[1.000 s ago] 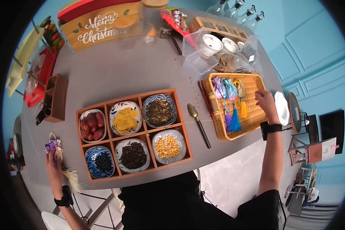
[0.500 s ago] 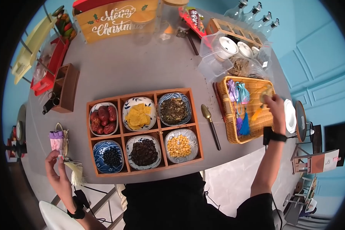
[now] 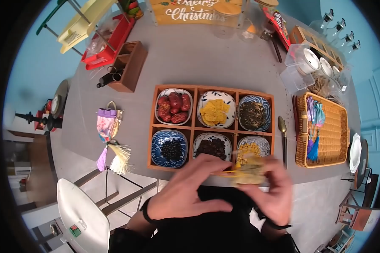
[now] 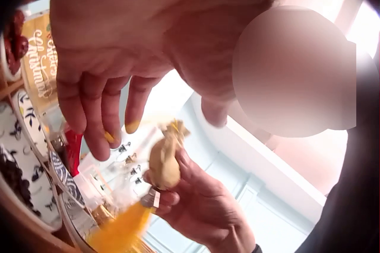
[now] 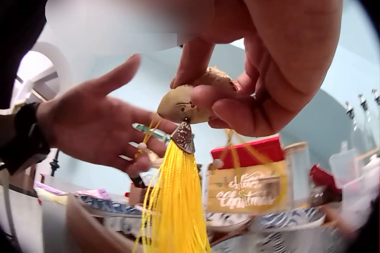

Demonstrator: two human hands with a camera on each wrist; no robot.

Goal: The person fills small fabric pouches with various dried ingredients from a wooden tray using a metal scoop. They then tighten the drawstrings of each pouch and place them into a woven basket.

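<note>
My right hand [image 3: 274, 189] pinches a small gold drawstring pouch [image 3: 250, 172], held in front of my body near the table edge. A yellow tassel [image 5: 178, 199] hangs from the pouch under a silver-coloured cap. My left hand [image 3: 190, 189] is beside the pouch, its fingers extended and the thumb spread apart. Thin yellow cord runs by the left fingertips in both wrist views. A purple and pink drawstring pouch [image 3: 107, 122] with purple and cream tassels lies at the table's left edge.
A wooden compartment box [image 3: 194, 105] holds bowls of dates, yellow pieces, dried leaves, black beans, dark pieces and corn kernels. Right of it lie a spoon [image 3: 282, 135] and a wicker basket [image 3: 340, 135] with purple and blue pouches. A wooden caddy [image 3: 133, 69] stands left.
My right hand has lifted the gold pouch out of the basket and brought it to the front middle. The left hand has left the purple pouch and moved right. The head view has shifted left.
</note>
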